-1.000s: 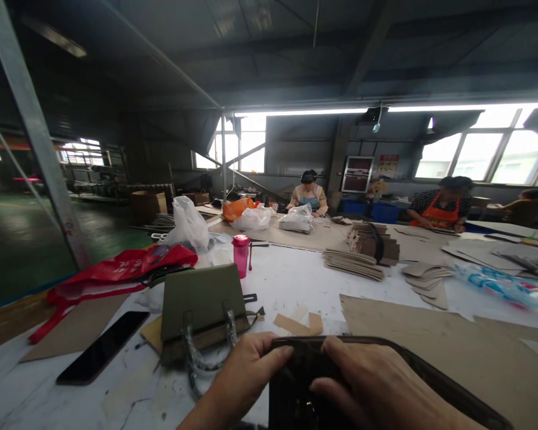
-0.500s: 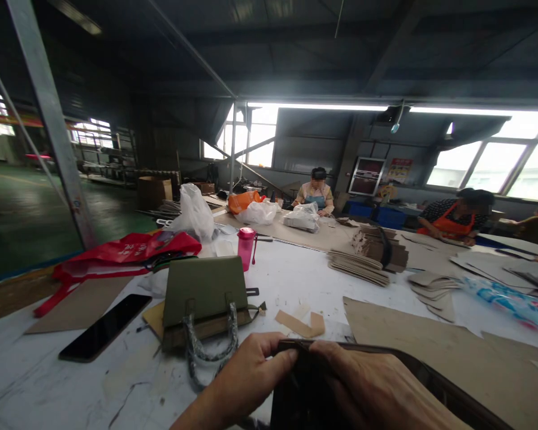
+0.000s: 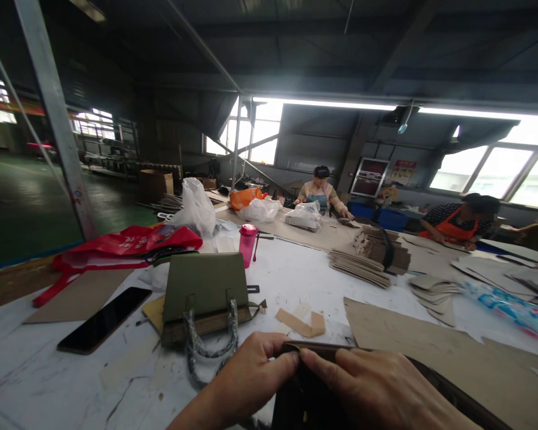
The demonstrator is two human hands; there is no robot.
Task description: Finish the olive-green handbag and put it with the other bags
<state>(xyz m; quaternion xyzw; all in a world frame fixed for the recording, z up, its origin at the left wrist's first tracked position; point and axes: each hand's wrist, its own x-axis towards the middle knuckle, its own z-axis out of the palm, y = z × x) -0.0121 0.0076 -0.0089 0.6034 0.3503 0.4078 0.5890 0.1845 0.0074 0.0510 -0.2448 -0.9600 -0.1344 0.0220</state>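
Two hands (image 3: pixel 251 376) (image 3: pixel 379 388) on one dark bag (image 3: pixel 296 403)

Your left hand (image 3: pixel 251 376) is bare from fingertips to wrist, and the forearm behind it is bare as well, right down to the bottom edge of the view. Your right hand (image 3: pixel 376 388) is bare too. Its broad back shows ridged knuckles and tendons, with fine creases across the finger joints. The nails you can see, on the left thumb and the right forefinger, are short and plain. Any sleeve lies outside the view.
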